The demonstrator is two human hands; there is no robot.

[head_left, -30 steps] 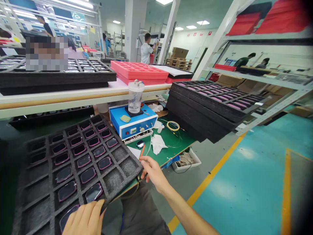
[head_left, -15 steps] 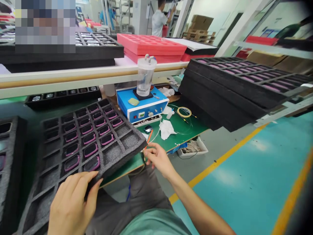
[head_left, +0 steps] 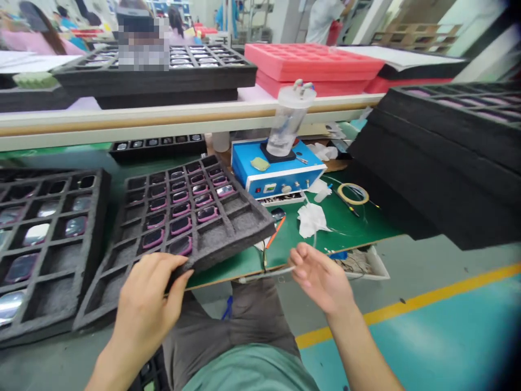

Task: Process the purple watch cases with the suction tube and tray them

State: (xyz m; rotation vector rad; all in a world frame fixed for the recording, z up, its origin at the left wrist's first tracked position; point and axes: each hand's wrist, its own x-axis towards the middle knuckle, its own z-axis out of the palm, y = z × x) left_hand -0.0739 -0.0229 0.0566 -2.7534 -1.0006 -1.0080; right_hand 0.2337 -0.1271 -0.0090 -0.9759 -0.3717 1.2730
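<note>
My left hand pinches the near edge of a black foam tray, thumb in front and fingers on top. Several compartments of this tray hold dark rounded-rectangular pieces with purple frames, such as a purple-framed piece beside my fingers. Others are bare. My right hand is raised at the front edge of the green bench, its curled fingers closed on a thin translucent tube that points left. Close to it lie an orange stick and a crumpled white tissue.
A second foam tray of shiny pieces stands at left. Behind, a blue control box carries a clear cup. Stacked black trays block the right side. Red foam trays sit on the upper shelf, with people beyond.
The view has swung left, showing more of the left tray. My right hand has drawn back from the tray corner with the tube in its fingers; my left hand keeps its grip.
</note>
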